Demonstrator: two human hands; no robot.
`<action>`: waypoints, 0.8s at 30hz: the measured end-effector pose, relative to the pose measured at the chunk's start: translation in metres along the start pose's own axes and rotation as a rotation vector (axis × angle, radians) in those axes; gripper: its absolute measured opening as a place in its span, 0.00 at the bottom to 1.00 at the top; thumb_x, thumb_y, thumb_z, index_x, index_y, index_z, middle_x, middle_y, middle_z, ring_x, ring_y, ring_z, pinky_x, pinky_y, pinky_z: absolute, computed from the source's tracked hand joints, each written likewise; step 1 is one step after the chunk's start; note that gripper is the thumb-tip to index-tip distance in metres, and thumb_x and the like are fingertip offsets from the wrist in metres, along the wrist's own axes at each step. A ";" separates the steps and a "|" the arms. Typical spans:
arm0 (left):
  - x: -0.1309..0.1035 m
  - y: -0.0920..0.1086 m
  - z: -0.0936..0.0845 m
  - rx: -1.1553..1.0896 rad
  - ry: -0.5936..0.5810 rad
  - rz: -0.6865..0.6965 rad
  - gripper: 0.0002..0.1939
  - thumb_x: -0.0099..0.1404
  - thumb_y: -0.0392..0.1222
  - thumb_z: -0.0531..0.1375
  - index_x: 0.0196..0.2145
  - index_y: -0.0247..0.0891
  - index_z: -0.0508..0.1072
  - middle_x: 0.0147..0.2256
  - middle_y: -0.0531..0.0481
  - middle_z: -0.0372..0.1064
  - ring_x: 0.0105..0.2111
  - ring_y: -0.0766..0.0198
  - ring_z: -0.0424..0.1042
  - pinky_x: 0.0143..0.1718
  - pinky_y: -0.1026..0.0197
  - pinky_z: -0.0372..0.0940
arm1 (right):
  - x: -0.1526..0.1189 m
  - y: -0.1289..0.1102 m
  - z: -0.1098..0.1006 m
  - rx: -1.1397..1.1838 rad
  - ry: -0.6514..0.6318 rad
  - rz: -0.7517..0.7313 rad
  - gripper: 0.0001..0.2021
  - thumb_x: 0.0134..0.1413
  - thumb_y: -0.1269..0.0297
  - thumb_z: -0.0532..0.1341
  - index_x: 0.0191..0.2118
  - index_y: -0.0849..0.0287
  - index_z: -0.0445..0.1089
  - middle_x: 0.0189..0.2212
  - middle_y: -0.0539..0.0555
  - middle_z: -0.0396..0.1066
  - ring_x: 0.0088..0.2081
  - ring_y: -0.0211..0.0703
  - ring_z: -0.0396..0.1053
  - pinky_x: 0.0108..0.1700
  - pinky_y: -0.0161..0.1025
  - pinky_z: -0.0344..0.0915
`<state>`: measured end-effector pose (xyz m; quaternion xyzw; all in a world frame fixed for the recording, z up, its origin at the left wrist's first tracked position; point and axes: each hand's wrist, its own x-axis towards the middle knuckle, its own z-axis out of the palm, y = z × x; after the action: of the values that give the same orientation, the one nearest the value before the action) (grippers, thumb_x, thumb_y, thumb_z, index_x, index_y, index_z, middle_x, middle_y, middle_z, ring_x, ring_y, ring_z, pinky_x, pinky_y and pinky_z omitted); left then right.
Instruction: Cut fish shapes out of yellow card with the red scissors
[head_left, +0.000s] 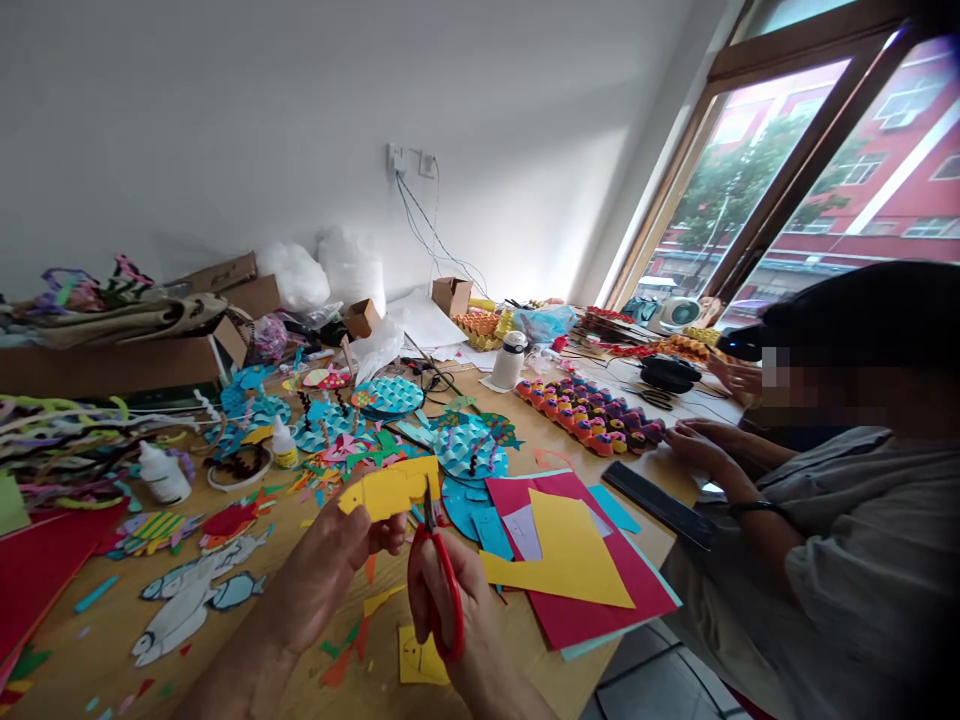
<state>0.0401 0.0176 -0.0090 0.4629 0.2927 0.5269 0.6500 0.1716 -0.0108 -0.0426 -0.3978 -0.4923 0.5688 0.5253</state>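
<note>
Between the thumb and fingers of my left hand (326,565) is a piece of yellow paper (390,488), partly cut along its edges. My right hand (457,600) grips red-handled scissors (448,590), fingers closed round the handles. The dark blades point up and meet the right end of the yellow paper. Below, a small yellow paper square (420,657) with pencil lines lies on the table, partly behind my right hand. Paper fish cutouts (176,622), white and light blue, lie left of my left forearm.
Red and yellow paper sheets (581,555) lie at the right, near a black case (660,503). Glue bottles (163,474), blue woven paper crafts (469,445) and scraps cover the table. A painted egg tray (589,412) stands farther back. Another person (847,520) sits at the right.
</note>
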 end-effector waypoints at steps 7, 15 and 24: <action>0.003 -0.011 0.006 0.251 0.241 0.061 0.14 0.55 0.48 0.61 0.19 0.39 0.64 0.21 0.55 0.61 0.26 0.64 0.62 0.32 0.61 0.61 | 0.002 0.009 0.015 0.103 -0.056 0.039 0.25 0.47 0.37 0.55 0.22 0.58 0.56 0.10 0.40 0.50 0.10 0.27 0.46 0.11 0.25 0.46; 0.001 0.010 0.013 0.552 0.418 0.015 0.15 0.53 0.48 0.57 0.14 0.40 0.61 0.17 0.56 0.59 0.23 0.63 0.62 0.30 0.61 0.59 | -0.001 0.009 0.018 -0.013 -0.109 0.000 0.26 0.48 0.36 0.53 0.21 0.57 0.54 0.12 0.41 0.50 0.12 0.27 0.49 0.13 0.25 0.48; 0.001 0.003 0.011 0.558 0.422 0.024 0.16 0.52 0.50 0.57 0.14 0.41 0.62 0.17 0.56 0.59 0.22 0.63 0.63 0.28 0.61 0.60 | 0.000 0.016 0.014 -0.047 -0.101 -0.036 0.25 0.53 0.40 0.51 0.21 0.57 0.54 0.13 0.41 0.50 0.13 0.28 0.51 0.14 0.26 0.50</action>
<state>0.0487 0.0157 -0.0014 0.5069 0.5479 0.5183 0.4174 0.1544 -0.0124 -0.0550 -0.3720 -0.5384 0.5667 0.5005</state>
